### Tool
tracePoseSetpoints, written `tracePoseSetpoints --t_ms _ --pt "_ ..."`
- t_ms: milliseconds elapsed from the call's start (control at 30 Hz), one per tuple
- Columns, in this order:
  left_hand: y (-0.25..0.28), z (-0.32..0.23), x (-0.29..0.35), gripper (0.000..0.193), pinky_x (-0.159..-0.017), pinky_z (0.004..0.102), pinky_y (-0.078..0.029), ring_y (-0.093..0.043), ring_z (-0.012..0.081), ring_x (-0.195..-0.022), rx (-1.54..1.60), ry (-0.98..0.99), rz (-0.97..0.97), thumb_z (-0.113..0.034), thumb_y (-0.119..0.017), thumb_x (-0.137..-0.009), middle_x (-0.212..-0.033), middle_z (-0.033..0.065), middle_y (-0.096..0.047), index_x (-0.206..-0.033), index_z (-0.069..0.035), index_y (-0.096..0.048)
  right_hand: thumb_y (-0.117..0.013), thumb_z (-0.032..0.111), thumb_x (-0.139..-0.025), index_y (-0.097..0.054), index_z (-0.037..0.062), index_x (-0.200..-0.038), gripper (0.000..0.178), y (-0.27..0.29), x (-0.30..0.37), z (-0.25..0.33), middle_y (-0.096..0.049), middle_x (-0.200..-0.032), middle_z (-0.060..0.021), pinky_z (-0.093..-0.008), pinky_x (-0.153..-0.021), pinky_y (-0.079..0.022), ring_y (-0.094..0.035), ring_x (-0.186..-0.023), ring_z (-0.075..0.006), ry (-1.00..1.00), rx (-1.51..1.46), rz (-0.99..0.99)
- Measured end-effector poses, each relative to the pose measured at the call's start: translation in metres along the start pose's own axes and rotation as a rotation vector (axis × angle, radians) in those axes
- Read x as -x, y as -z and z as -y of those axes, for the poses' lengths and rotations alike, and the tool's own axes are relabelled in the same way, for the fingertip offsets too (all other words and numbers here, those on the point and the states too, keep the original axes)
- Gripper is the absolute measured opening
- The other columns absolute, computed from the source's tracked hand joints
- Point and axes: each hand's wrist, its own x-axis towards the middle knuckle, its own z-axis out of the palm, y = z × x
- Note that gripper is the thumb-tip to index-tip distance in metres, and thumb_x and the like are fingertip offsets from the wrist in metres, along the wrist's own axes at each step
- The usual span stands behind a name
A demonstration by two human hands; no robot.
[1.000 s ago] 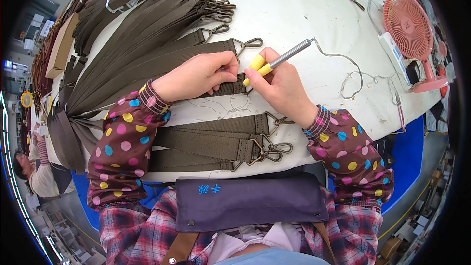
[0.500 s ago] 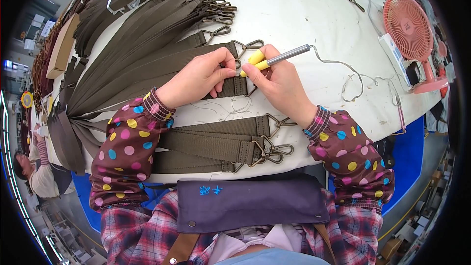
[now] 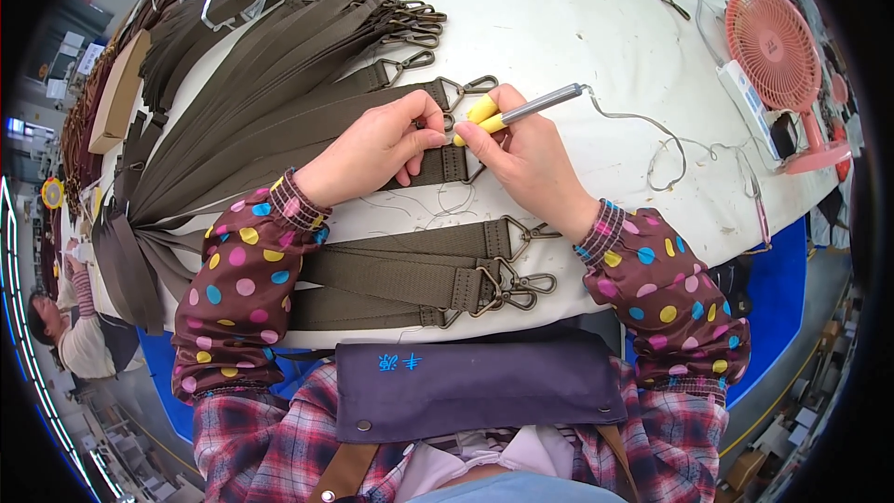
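Note:
My right hand (image 3: 523, 144) grips a corded pen-like tool (image 3: 545, 100), grey at the back and yellow toward the tip. A yellow cover sits on one of its fingers. The tool's tip is close to the fingertips of my left hand (image 3: 382, 144), whose thumb and forefinger are pinched together; what lies between them is too small to make out. Under the left hand runs a dark olive webbing strap (image 3: 453, 165) with a metal ring at its end. Just beyond, another strap ends in a metal snap hook (image 3: 481, 85).
More straps with hooks (image 3: 410, 265) lie along the near table edge. A large strap bundle (image 3: 279, 74) fans out at left. At right stand a pink fan (image 3: 773, 45) and a white power strip (image 3: 748, 110). The tool's cord (image 3: 643, 118) loops across the white tabletop (image 3: 596, 28). A person sits far left.
The pen-like tool and my right hand have shifted very slightly to the left. Both hands otherwise keep the same hold.

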Motion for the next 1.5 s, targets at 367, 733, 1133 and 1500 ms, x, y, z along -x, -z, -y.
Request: tracePoseSetpoints --t_ms 367,733,1133,1500 --pt "-0.015 -0.006 -0.009 0.015 -0.061 0.0296 -0.046 -0.055 0.0202 -0.067 -0.529 -0.205 -0.181 -0.013 -0.067 -0.082 -0.077 0.0084 -0.056 -0.082 -0.001 -0.058 -0.060 0.017 -0.090 -0.045 0.0009 -0.086 0.023 0.009 0.001 -0.004 -0.061 -0.073 -0.0074 -0.0229 -0.051 -0.044 -0.056 -0.060 -0.0073 -0.031 -0.181 -0.171" --pt "-0.019 0.006 0.002 0.014 -0.058 0.0269 -0.047 -0.058 0.0137 -0.063 -0.319 -0.215 -0.263 -0.006 -0.066 -0.081 -0.073 0.0067 -0.059 -0.081 -0.001 -0.053 -0.061 0.017 -0.089 -0.046 0.0009 -0.086 0.022 0.005 0.005 -0.001 -0.060 -0.071 -0.0056 -0.0237 -0.051 -0.043 -0.055 -0.058 -0.0076 -0.015 -0.162 -0.066" --pt "-0.016 0.018 0.000 0.020 -0.065 0.0230 -0.049 -0.061 0.0080 -0.075 0.132 -0.113 -0.199 -0.008 -0.062 -0.087 -0.079 0.0050 -0.062 -0.086 -0.002 -0.043 -0.062 0.018 -0.088 -0.043 0.0012 -0.087 0.025 0.000 0.004 -0.006 -0.058 -0.067 -0.0089 -0.0273 -0.051 -0.045 -0.058 -0.056 -0.0141 0.004 -0.042 -0.014" --pt "-0.016 0.018 0.000 0.018 -0.066 0.0227 -0.049 -0.061 0.0078 -0.078 0.127 -0.116 -0.179 -0.007 -0.060 -0.088 -0.081 0.0055 -0.062 -0.087 -0.002 -0.043 -0.062 0.018 -0.088 -0.043 0.0013 -0.085 0.025 0.000 0.003 -0.006 -0.058 -0.066 -0.0103 -0.0290 -0.050 -0.045 -0.059 -0.056 -0.0173 0.016 0.000 -0.021"
